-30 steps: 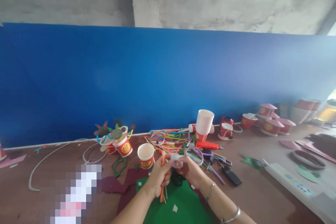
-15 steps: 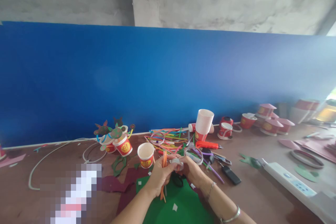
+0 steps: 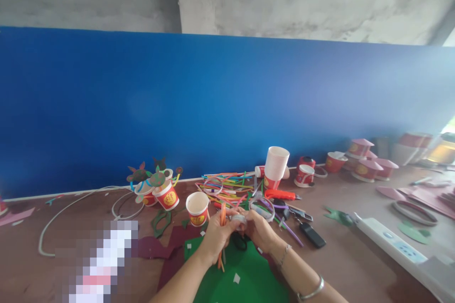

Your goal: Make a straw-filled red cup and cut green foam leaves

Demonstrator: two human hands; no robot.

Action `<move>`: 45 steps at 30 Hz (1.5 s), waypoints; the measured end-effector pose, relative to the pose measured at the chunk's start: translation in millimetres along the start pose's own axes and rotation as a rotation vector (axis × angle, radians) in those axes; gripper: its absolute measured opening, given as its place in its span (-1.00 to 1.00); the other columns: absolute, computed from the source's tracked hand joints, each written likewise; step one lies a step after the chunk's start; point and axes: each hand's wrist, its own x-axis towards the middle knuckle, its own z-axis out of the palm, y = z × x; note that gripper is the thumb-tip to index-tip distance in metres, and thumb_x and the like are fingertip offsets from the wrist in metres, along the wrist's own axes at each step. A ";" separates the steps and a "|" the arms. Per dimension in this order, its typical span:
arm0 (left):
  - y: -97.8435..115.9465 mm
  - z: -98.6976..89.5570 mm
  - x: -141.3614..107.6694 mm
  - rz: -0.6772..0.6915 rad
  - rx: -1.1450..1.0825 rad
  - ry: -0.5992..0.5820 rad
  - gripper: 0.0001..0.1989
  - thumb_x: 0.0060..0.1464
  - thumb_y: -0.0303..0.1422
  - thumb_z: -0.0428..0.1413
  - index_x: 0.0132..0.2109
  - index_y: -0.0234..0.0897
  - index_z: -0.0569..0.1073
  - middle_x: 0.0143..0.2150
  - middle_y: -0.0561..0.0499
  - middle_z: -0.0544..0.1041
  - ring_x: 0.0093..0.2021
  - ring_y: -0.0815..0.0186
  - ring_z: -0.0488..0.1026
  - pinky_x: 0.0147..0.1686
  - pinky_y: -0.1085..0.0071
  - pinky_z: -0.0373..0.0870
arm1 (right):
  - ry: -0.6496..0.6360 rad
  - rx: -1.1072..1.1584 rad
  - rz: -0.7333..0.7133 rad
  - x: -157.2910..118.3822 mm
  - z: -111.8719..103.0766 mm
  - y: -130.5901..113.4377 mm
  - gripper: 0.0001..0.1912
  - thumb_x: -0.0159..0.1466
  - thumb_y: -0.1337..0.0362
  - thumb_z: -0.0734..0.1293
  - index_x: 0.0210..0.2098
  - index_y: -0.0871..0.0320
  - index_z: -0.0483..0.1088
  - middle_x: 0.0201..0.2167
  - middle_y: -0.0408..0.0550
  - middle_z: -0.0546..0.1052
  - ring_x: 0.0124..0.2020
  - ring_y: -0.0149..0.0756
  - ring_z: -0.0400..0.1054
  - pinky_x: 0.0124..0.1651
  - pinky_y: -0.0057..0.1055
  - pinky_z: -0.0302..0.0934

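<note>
My left hand (image 3: 217, 236) is closed around a few orange sticks (image 3: 222, 215) that stand upright between its fingers. A small roll of whitish tape (image 3: 239, 218) is pinched between my two hands. The fingers of my right hand (image 3: 259, 228) are bent against the roll's right side. Both hands are over a green sheet (image 3: 245, 279) with small white pieces on it. Black scissor handles (image 3: 239, 242) show just under the hands. An open red and white paper cup (image 3: 197, 209) stands left of my left hand.
Coloured sticks (image 3: 227, 184) lie behind my hands. A tall cup stack (image 3: 276, 168), an orange cutter (image 3: 280, 194) and black keys (image 3: 312, 234) are to the right. Decorated cups (image 3: 166, 195) stand at left. A white power strip (image 3: 394, 246) lies at right.
Both hands remain almost in place around the tape roll, with only slight finger movement. The view has shifted very slightly.
</note>
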 end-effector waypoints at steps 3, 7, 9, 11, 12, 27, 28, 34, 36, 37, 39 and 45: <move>2.2 2.7 -2.1 0.011 -0.013 0.021 -0.60 -0.30 -0.20 0.30 -0.29 -0.32 0.42 -0.66 0.17 0.32 -0.70 0.52 0.17 -0.69 0.56 -0.03 | -0.001 -0.004 -0.021 1.2 0.7 1.9 -0.90 -0.05 0.35 0.20 -0.58 0.21 0.34 -0.65 -0.18 0.32 -0.57 -0.43 0.12 -0.47 -0.48 0.02; 2.2 1.6 -3.8 0.008 -0.018 0.053 -0.57 -0.24 -0.18 0.28 -0.22 -0.31 0.40 -0.69 0.22 0.25 -0.74 0.57 0.06 -0.72 0.57 -0.09 | 0.026 -0.051 -0.107 3.8 -0.1 7.3 -0.89 -0.11 0.44 0.19 -0.60 0.21 0.34 -0.63 -0.19 0.30 -0.58 -0.46 0.07 -0.49 -0.51 -0.01; 0.9 -0.6 -3.4 -0.002 -0.019 0.045 -0.56 -0.20 -0.16 0.25 -0.19 -0.30 0.37 -0.72 0.27 0.17 -0.77 0.60 -0.06 -0.75 0.58 -0.19 | -0.005 -0.042 -0.111 4.6 -2.4 8.2 -0.88 -0.14 0.44 0.17 -0.65 0.21 0.32 -0.62 -0.17 0.31 -0.56 -0.44 0.08 -0.48 -0.50 0.01; -0.3 -3.0 -2.5 -0.020 -0.027 0.016 -0.56 -0.19 -0.15 0.24 -0.19 -0.28 0.35 -0.73 0.29 0.12 -0.77 0.61 -0.13 -0.77 0.58 -0.25 | -0.065 -0.033 -0.071 4.8 -5.3 6.7 -0.87 -0.11 0.39 0.16 -0.64 0.21 0.34 -0.60 -0.12 0.35 -0.53 -0.39 0.13 -0.46 -0.47 0.04; -0.7 -4.1 -2.0 -0.029 -0.036 0.006 -0.57 -0.18 -0.14 0.23 -0.19 -0.28 0.34 -0.74 0.30 0.10 -0.77 0.61 -0.15 -0.77 0.59 -0.26 | -0.084 -0.038 -0.055 4.6 -6.8 5.3 -0.85 -0.08 0.37 0.16 -0.62 0.22 0.36 -0.58 -0.09 0.37 -0.51 -0.37 0.16 -0.45 -0.46 0.05; -1.4 -6.2 1.7 0.347 0.343 0.231 -0.73 -0.03 -0.21 0.13 -0.27 -0.32 0.36 -0.61 0.17 0.22 -0.61 0.48 0.13 -0.59 0.54 0.09 | 0.116 -1.064 -0.650 -4.2 0.1 -3.9 -0.90 0.19 0.28 0.26 -0.42 0.16 0.36 -0.12 0.03 0.35 -0.29 -0.29 0.28 -0.29 -0.40 0.17; -1.0 -6.0 1.6 0.353 0.349 0.225 -0.74 -0.02 -0.21 0.12 -0.28 -0.32 0.36 -0.57 0.13 0.27 -0.58 0.46 0.18 -0.55 0.52 0.13 | 0.111 -1.077 -0.669 -5.5 0.7 -3.7 -0.92 0.19 0.30 0.25 -0.41 0.16 0.35 -0.11 0.03 0.34 -0.29 -0.30 0.28 -0.30 -0.40 0.18; -4.6 -8.8 3.2 0.377 0.314 0.165 -0.77 0.02 -0.21 0.09 -0.30 -0.31 0.35 -0.38 0.00 0.39 -0.41 0.34 0.32 -0.38 0.45 0.26 | 0.097 -1.138 -0.766 -9.9 2.9 -4.5 -0.93 0.19 0.36 0.23 -0.33 0.15 0.34 -0.09 0.06 0.31 -0.23 -0.26 0.28 -0.26 -0.38 0.22; -6.1 -10.2 3.1 0.394 0.323 0.140 -0.78 0.04 -0.21 0.06 -0.29 -0.30 0.33 -0.38 0.00 0.39 -0.39 0.33 0.32 -0.36 0.44 0.26 | 0.099 -1.149 -0.805 -10.5 3.7 -5.2 -0.91 0.18 0.38 0.23 -0.31 0.16 0.34 -0.09 0.07 0.30 -0.19 -0.23 0.27 -0.24 -0.37 0.23; -6.3 -10.6 2.7 0.403 0.329 0.127 -0.78 0.05 -0.21 0.05 -0.30 -0.30 0.33 -0.38 0.01 0.38 -0.38 0.33 0.32 -0.35 0.44 0.26 | 0.098 -1.152 -0.819 -10.7 4.1 -5.5 -0.90 0.18 0.38 0.24 -0.30 0.16 0.34 -0.09 0.08 0.30 -0.18 -0.22 0.27 -0.23 -0.36 0.23; -5.8 -10.9 1.7 0.420 0.341 0.105 -0.79 0.07 -0.21 0.03 -0.31 -0.29 0.31 -0.39 0.02 0.36 -0.38 0.34 0.31 -0.34 0.44 0.26 | 0.090 -1.160 -0.836 -11.1 4.6 -5.6 -0.89 0.17 0.38 0.24 -0.28 0.16 0.34 -0.11 0.08 0.29 -0.15 -0.20 0.26 -0.22 -0.35 0.24; -2.2 -9.2 -0.8 0.434 0.340 0.105 -0.79 0.08 -0.21 0.03 -0.27 -0.27 0.30 -0.38 0.04 0.35 -0.37 0.35 0.32 -0.32 0.44 0.27 | 0.085 -1.184 -0.835 -12.3 3.7 -3.9 -0.87 0.16 0.40 0.22 -0.28 0.16 0.33 -0.12 0.09 0.27 -0.12 -0.18 0.25 -0.20 -0.35 0.26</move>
